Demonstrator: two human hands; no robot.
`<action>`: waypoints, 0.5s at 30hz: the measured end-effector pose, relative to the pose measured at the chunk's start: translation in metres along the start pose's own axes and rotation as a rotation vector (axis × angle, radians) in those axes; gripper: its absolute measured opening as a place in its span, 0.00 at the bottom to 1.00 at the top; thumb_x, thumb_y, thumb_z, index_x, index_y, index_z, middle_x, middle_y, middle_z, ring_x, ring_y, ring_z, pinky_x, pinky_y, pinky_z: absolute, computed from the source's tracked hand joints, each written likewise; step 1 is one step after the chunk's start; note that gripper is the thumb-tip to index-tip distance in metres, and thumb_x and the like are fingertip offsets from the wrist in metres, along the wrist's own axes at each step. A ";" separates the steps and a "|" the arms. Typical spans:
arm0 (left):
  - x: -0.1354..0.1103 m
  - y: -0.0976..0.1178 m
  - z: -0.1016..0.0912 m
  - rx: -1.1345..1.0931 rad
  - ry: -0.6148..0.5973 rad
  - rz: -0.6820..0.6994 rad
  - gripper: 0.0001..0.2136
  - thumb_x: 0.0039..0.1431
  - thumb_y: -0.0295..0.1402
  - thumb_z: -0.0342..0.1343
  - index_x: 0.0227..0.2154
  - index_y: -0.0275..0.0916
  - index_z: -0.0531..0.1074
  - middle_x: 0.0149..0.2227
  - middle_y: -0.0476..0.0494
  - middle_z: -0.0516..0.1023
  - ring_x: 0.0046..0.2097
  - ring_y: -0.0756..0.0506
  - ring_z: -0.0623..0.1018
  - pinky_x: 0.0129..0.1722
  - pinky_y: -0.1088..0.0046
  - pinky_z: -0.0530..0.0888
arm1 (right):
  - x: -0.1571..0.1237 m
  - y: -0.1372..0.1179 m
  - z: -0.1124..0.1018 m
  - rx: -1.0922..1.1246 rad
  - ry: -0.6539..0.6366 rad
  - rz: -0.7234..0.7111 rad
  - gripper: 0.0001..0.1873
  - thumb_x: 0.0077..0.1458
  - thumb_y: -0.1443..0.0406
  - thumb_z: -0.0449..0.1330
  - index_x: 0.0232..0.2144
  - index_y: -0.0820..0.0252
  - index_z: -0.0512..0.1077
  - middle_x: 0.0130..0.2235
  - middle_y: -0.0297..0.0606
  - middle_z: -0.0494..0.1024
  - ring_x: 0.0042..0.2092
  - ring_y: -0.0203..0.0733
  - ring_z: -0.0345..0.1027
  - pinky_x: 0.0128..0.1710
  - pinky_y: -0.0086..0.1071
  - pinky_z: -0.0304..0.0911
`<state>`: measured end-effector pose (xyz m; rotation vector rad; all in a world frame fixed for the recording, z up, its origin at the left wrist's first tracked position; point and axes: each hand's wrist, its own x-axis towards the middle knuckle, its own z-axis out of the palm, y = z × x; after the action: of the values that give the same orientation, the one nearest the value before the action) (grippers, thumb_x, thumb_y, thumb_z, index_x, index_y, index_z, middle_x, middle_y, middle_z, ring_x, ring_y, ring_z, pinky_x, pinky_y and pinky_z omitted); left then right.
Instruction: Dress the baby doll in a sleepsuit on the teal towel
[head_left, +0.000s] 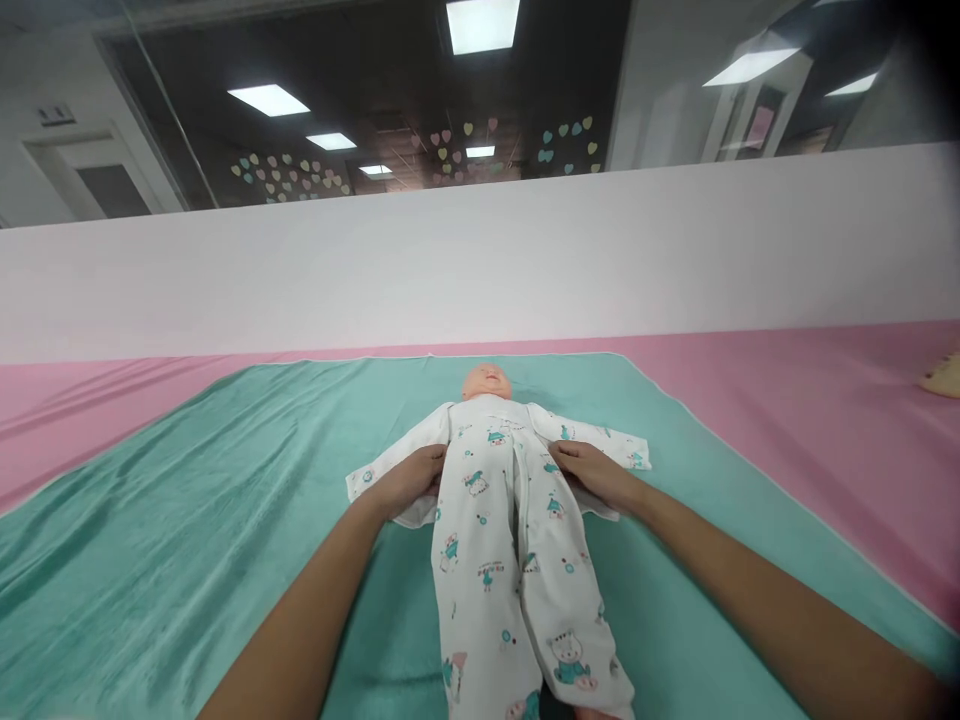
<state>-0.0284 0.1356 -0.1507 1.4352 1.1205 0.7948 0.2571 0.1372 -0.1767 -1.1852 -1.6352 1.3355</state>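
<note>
A baby doll lies on its back, its head at the far end. White baby trousers printed with teal bears cover its front from high on the chest down to the feet. Beneath them is a matching white baby top, its sleeves spread out to both sides. My left hand is closed on the left edge of the trousers, fingertips partly hidden. On the opposite edge, my right hand pinches the cloth near the hip. A foot shows slightly at the bottom trouser opening.
A teal blanket with wrinkles on the left lies under the doll, over a pink cover. Behind stands a low white wall with glass above it. A beige object sits at the far right edge.
</note>
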 end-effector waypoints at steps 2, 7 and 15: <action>-0.005 0.006 -0.002 -0.036 -0.151 -0.043 0.08 0.42 0.29 0.57 0.29 0.38 0.74 0.28 0.45 0.76 0.34 0.44 0.74 0.32 0.70 0.70 | -0.007 -0.004 -0.005 0.125 -0.145 0.052 0.09 0.46 0.60 0.59 0.26 0.59 0.67 0.27 0.34 0.69 0.28 0.35 0.61 0.26 0.29 0.57; -0.010 0.010 -0.005 -0.106 -0.367 -0.049 0.19 0.41 0.24 0.57 0.40 0.39 0.74 0.41 0.41 0.77 0.46 0.40 0.74 0.44 0.64 0.71 | -0.012 -0.008 -0.010 0.280 -0.227 0.083 0.12 0.40 0.68 0.63 0.31 0.59 0.70 0.31 0.37 0.74 0.32 0.39 0.67 0.31 0.32 0.64; -0.002 -0.007 -0.008 -0.319 -0.158 0.006 0.17 0.45 0.29 0.61 0.41 0.32 0.73 0.35 0.38 0.79 0.38 0.39 0.77 0.36 0.67 0.73 | -0.009 -0.007 0.002 0.509 -0.187 0.047 0.21 0.48 0.62 0.61 0.46 0.53 0.66 0.38 0.37 0.76 0.38 0.42 0.71 0.38 0.37 0.66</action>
<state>-0.0379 0.1367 -0.1557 1.2101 0.8279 0.8094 0.2564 0.1277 -0.1701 -0.8146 -1.2769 1.8001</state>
